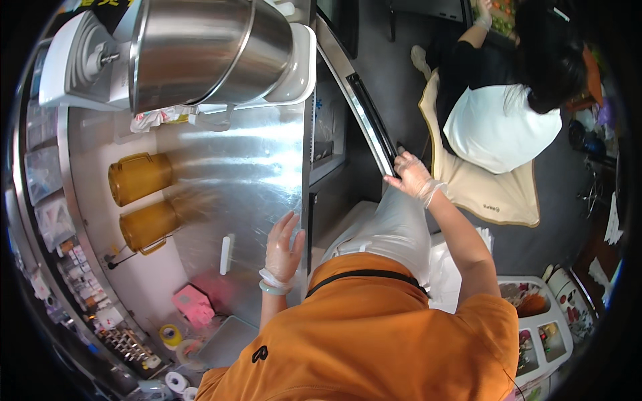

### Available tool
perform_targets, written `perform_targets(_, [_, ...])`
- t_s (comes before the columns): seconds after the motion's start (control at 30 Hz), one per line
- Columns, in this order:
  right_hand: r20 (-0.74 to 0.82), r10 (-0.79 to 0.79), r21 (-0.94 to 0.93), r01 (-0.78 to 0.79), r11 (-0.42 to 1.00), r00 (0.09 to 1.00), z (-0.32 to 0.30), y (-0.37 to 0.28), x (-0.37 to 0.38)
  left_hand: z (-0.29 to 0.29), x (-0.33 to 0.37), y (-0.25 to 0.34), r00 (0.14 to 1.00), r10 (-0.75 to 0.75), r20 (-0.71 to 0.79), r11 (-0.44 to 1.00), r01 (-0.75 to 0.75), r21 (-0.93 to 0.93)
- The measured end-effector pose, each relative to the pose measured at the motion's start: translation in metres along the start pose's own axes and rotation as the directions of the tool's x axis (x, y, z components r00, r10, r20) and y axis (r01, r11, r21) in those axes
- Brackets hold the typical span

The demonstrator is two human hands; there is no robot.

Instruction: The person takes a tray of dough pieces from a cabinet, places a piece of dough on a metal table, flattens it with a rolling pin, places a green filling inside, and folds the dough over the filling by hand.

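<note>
My right hand [411, 177], in a clear thin glove, grips the end of a metal-framed fridge door [364, 110] with a black handle strip. This door stands swung out from under the steel counter [267, 174], and part of the lit interior [326, 120] shows behind it. Beside the counter's edge, my left hand [284, 250] is raised and holds nothing. Its gloved fingers are stretched out and slightly apart, and a pale bangle [275, 287] circles the wrist. A short white bar-shaped item [226, 254] lies on the counter to its left.
A large mixer with a steel bowl [200, 53] stands at the counter's far end. Two amber pitchers [140, 178] sit along the wall. A pink box [194, 303] and tape roll [170, 335] lie nearer. Another person [501, 123] crouches at the right; a tray of foods [535, 327] stands lower right.
</note>
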State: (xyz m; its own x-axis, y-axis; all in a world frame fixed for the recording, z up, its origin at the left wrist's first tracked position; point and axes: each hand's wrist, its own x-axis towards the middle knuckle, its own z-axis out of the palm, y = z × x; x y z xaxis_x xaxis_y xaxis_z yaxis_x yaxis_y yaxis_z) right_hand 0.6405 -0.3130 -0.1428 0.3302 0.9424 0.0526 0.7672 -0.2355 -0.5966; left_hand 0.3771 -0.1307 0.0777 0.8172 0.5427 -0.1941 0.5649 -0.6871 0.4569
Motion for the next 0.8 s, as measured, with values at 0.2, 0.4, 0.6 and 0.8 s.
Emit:
perform_targets(0.2, [0.185,0.010,-0.001,-0.010,1.000,0.983,0.013,-0.022,0.010,-0.006,-0.009,0.000,0.997,-0.038,-0.069,0.999,0.035,-0.040])
perform_targets(0.4, [0.320,-0.090,0.037,0.083,0.996,0.943,0.043,-0.053,0.035,-0.008,-0.025,-0.007,0.984,-0.081,-0.157,0.992,0.065,-0.107])
perform_targets(0.6, [0.313,-0.135,0.187,0.078,0.979,0.940,0.068,-0.094,0.065,-0.017,-0.054,-0.009,0.944,-0.110,-0.313,0.993,0.091,-0.074])
perform_targets(0.8, [0.438,-0.034,0.116,-0.019,0.993,0.898,0.088,-0.129,0.087,-0.005,-0.097,-0.027,0.876,-0.282,-0.390,0.957,0.227,-0.182])
